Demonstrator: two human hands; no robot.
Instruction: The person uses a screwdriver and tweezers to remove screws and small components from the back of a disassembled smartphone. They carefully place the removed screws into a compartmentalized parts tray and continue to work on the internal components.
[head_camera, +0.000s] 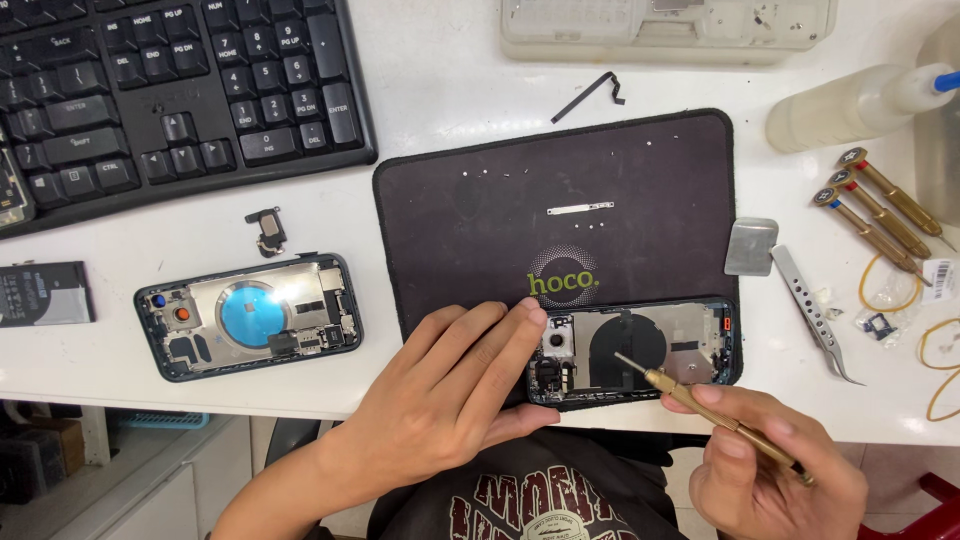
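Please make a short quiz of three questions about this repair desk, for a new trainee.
1. True or false: the right hand holds a brass screwdriver whose tip is over the opened phone housing on the dark work mat.
2. What does the left hand do?
A. types on the keyboard
B. steadies the housing's left end
C. picks up the tweezers
3. Fill in: a second opened phone housing lies on the white table, to the ____ of the mat.

Key: 1 true; 2 B; 3 left.
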